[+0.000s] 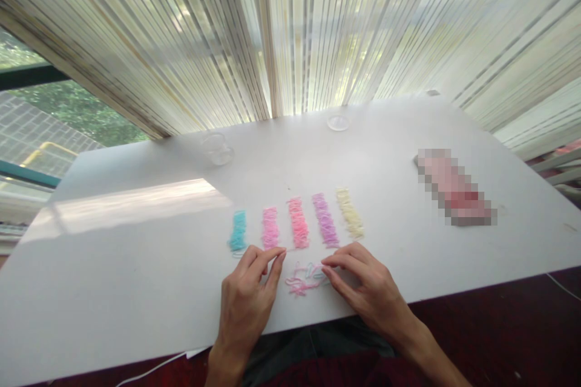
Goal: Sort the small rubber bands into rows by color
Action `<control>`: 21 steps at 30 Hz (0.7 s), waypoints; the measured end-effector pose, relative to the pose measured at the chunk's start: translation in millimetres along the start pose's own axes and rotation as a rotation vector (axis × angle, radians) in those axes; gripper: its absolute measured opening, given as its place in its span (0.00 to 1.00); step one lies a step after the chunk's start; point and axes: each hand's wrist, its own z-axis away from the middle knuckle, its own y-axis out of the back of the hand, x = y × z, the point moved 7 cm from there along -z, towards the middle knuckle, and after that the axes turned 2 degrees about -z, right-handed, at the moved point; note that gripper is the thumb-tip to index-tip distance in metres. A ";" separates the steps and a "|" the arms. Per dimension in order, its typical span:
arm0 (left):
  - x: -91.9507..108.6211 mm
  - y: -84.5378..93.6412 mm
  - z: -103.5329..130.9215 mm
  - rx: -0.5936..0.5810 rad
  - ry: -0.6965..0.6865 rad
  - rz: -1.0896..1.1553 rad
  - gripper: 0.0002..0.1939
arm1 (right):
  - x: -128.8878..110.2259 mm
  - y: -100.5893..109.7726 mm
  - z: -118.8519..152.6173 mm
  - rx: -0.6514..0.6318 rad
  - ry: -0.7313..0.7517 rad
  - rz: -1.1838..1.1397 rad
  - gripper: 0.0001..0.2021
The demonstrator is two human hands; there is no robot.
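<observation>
Several rows of thin, small loops that look like rubber bands lie on the white table (149, 278): a turquoise row (238, 231), a pink row (270, 227), a coral row (298, 224), a purple row (325, 221) and a pale yellow row (350, 213). Just below the coral row, my left hand (249, 284) pinches a thin pinkish strand between thumb and forefinger. My right hand (363, 278) is closed in a pinch at the upper right end of a tangled pink and pale blue string of loops (302, 283). The rest of that string rests on the table between my hands.
Clear round containers stand at the back, one group (218, 150) left of centre and a shallow one (338, 123) further right. A blurred-out pink object (454, 187) lies at the right. Striped string curtains (290, 30) hang along the far edge. Sunlight (136, 208) falls at the left.
</observation>
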 end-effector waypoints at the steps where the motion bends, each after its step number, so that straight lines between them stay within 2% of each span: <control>1: -2.8 2.9 0.6 0.011 0.005 -0.005 0.09 | 0.4 -0.4 0.2 -0.003 0.001 -0.003 0.05; 7: -24.6 21.4 7.3 0.055 0.052 -0.072 0.09 | 2.0 -4.5 0.0 -0.018 0.013 -0.015 0.05; 10: -19.8 21.0 7.4 0.052 0.047 -0.072 0.09 | 0.8 -5.2 0.7 -0.026 0.025 -0.008 0.05; 13: 3.0 6.4 0.9 0.010 -0.004 -0.032 0.09 | -1.1 -2.8 4.8 -0.036 0.039 0.003 0.05; 17: 39.5 -26.5 -12.7 -0.077 -0.086 -0.064 0.13 | 3.1 11.4 15.2 0.008 0.021 0.048 0.06; 21: 54.8 -50.1 -20.7 -0.101 -0.107 -0.164 0.12 | 11.3 31.2 23.7 0.077 -0.016 0.107 0.05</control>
